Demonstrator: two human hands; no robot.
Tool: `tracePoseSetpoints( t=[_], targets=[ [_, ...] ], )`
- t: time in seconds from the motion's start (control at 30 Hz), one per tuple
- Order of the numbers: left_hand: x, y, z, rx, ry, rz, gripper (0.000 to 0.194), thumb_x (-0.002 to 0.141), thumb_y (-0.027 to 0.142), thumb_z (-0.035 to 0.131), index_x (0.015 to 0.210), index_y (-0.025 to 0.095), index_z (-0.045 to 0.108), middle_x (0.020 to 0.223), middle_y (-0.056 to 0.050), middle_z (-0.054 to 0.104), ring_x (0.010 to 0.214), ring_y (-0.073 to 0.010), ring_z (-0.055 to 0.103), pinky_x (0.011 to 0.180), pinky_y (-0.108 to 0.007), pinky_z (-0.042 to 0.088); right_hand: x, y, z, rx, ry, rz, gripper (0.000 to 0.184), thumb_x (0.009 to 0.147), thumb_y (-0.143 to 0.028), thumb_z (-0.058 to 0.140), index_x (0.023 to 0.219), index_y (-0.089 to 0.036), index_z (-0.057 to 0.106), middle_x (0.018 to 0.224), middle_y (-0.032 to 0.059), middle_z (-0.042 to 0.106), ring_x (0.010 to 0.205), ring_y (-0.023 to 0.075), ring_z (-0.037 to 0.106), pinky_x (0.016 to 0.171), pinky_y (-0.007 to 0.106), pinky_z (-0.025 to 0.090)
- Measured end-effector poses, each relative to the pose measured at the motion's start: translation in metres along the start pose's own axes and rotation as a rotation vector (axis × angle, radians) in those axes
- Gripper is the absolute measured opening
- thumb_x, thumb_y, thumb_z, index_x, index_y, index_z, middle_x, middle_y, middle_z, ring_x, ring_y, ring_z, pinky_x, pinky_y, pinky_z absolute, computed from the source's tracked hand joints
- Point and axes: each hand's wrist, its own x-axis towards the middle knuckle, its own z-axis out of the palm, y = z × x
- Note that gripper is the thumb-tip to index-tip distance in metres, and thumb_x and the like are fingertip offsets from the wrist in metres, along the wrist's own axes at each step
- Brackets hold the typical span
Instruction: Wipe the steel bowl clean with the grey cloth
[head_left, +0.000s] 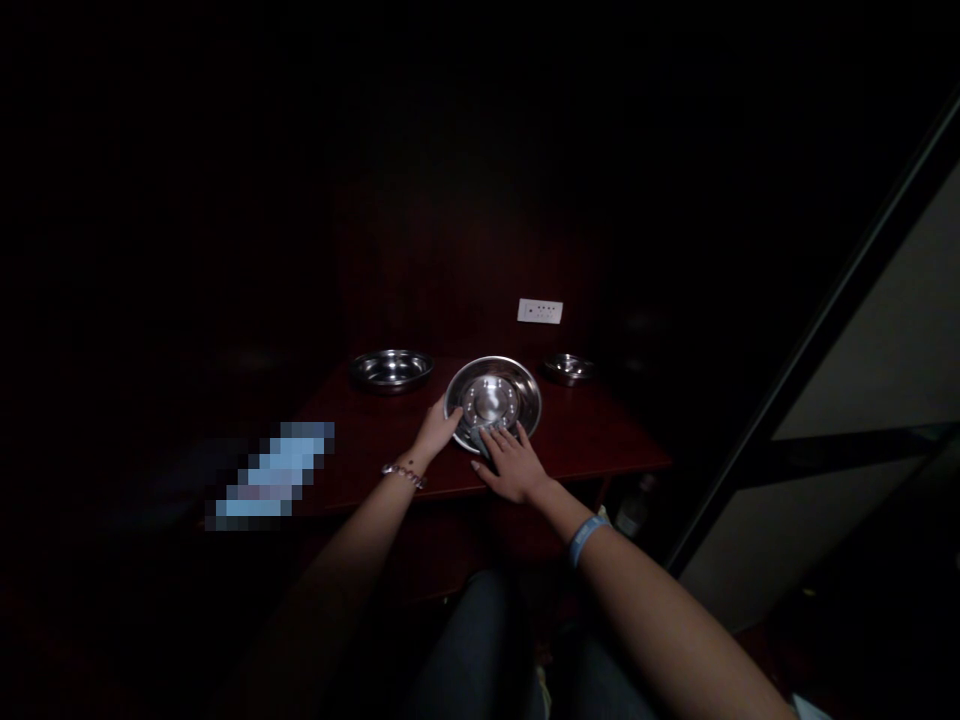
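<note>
A shiny steel bowl (531, 400) is tipped up near the front edge of the table, its inside facing me. My left hand (437, 428) grips its left rim, the thumb over the edge. At the bowl's lower inner wall, my right hand (514, 465) presses a small grey cloth (480, 436) with its fingers. Part of that cloth is covered by the fingers. Back left stands a wide, shallow steel bowl (393, 384), and a smaller steel bowl (568, 376) is at the back right; neither is touched.
The dark red table (600, 440) meets a back wall with a white socket plate (540, 311). A blurred-out bright screen (274, 475) lies at left. Below the table's right side is a plastic bottle (634, 508). A framed panel (847, 350) leans along the right.
</note>
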Motion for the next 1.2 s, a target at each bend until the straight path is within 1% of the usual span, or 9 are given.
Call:
tracePoseSetpoints(
  t=[0.17,0.5,0.77,1.2],
  targets=[
    [-0.0010,0.0027,0.0002,-0.010,-0.002,-0.006,0.044,0.078,0.029,0.060,0.117,0.010,0.064,0.120,-0.017,0.072,0.113,-0.0292,0.066,0.107,-0.047,0.046,-0.0003,-0.0004,-0.0012,-0.010,-0.001,-0.003,0.071,0.103,-0.056,0.027,0.157,-0.011,0.028,0.158,0.0146,0.039,0.151,0.0264,0.028,0.125,0.048,0.003],
    [-0.0001,0.0007,0.0003,0.007,-0.006,-0.016,0.047,0.078,0.030,0.059,0.120,0.009,0.062,0.124,-0.019,0.069,0.115,-0.0305,0.065,0.109,-0.048,0.045,-0.0002,-0.0005,-0.0009,-0.014,-0.001,0.001,0.069,0.103,-0.055,0.028,0.157,-0.012,0.029,0.158,0.0144,0.040,0.150,0.0264,0.029,0.125,0.048,0.004],
    [0.0004,-0.0001,0.0008,-0.014,0.002,-0.006,0.044,0.077,0.030,0.060,0.117,0.012,0.064,0.120,-0.016,0.071,0.114,-0.0297,0.066,0.108,-0.048,0.045,-0.0001,0.0000,-0.0006,-0.024,0.002,0.002,0.070,0.103,-0.055,0.029,0.157,-0.012,0.029,0.158,0.0141,0.039,0.150,0.0265,0.029,0.125,0.048,0.005],
    [0.0005,-0.0014,0.0007,-0.017,0.007,-0.008,0.046,0.078,0.031,0.061,0.119,0.011,0.064,0.122,-0.016,0.070,0.116,-0.0303,0.065,0.109,-0.048,0.045,0.0001,0.0005,0.0006,-0.027,0.002,-0.002,0.070,0.103,-0.055,0.029,0.157,-0.011,0.028,0.158,0.0145,0.040,0.150,0.0267,0.029,0.125,0.048,0.004]
  ],
)
